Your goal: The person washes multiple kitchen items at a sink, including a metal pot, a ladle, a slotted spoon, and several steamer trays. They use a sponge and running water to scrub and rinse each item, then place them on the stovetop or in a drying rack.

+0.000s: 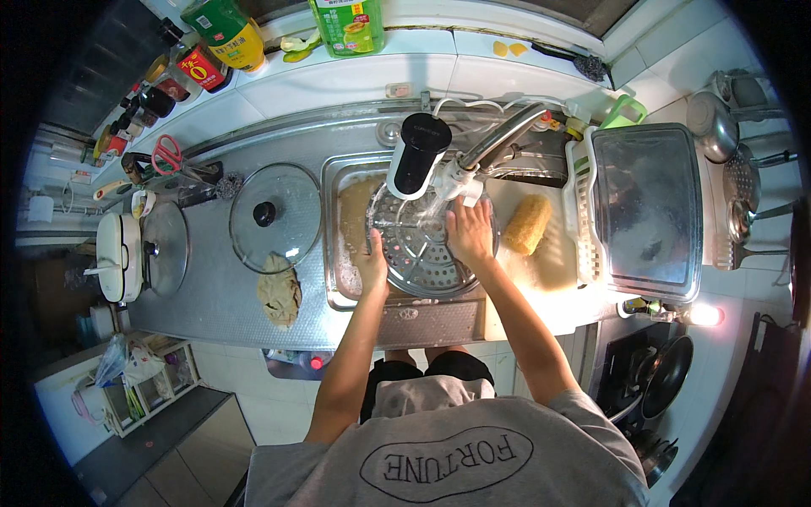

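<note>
A round perforated stainless-steel steamer tray (405,253) lies tilted over the sink (327,247), partly covering murky, sudsy water. My left hand (374,265) grips its left rim, thumb up on the edge. Flat against the right part of the tray rests my right hand (470,233), fingers extended and not curled around anything. Water runs onto the tray from a faucet (507,136) fitted with a black-and-white filter (419,155), just above my right hand. A yellow loofah sponge (529,224) lies right of the sink on a pale board (507,279).
Left of the sink lie a glass lid (285,209) and a crumpled beige cloth (279,298). A white dish rack (583,209) with a transparent-lidded box (646,209) stands right. Bottles (203,66) line the ledge. A frying pan (668,377) sits low at right.
</note>
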The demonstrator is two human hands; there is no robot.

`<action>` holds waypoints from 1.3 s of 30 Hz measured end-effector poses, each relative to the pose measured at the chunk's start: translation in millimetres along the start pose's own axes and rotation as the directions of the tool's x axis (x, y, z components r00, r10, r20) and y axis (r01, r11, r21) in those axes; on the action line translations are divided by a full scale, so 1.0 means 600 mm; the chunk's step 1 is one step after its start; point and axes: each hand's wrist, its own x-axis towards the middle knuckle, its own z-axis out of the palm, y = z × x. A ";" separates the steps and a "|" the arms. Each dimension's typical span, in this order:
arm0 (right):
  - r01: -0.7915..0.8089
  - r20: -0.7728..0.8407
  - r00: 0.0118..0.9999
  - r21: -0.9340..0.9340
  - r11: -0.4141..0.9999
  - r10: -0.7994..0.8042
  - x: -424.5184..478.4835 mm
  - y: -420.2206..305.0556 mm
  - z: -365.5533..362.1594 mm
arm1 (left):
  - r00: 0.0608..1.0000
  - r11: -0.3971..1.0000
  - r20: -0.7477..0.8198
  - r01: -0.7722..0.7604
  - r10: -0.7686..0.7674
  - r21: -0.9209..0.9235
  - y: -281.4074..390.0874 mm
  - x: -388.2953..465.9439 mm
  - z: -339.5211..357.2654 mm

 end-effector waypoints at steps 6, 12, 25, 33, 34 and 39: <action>0.164 0.303 0.921 0.264 0.950 -0.243 -0.007 -0.019 -0.028 | 0.998 0.997 -0.010 -0.070 0.070 -0.029 0.030 -0.004 0.001; -0.155 -0.335 0.913 0.246 0.957 0.234 0.028 0.040 -0.001 | 0.996 0.999 -0.082 -0.024 0.020 -0.043 0.026 0.037 -0.045; -0.365 0.129 0.749 0.899 0.242 0.650 -0.022 -0.022 0.015 | 0.628 -0.011 0.455 -0.579 0.631 0.815 0.014 -0.023 0.180; -0.336 0.198 0.765 0.934 0.118 0.612 -0.026 0.005 0.031 | 0.489 -0.155 0.696 -0.749 0.526 0.644 0.050 -0.026 0.191; -0.362 0.213 0.778 0.921 0.144 0.591 -0.027 0.002 0.029 | 0.587 0.109 0.677 -0.785 0.444 0.609 0.053 -0.018 0.183; -0.424 0.196 0.814 0.844 0.329 0.547 -0.043 0.047 0.067 | 0.786 -0.144 0.478 -0.461 0.391 0.876 0.034 0.089 0.077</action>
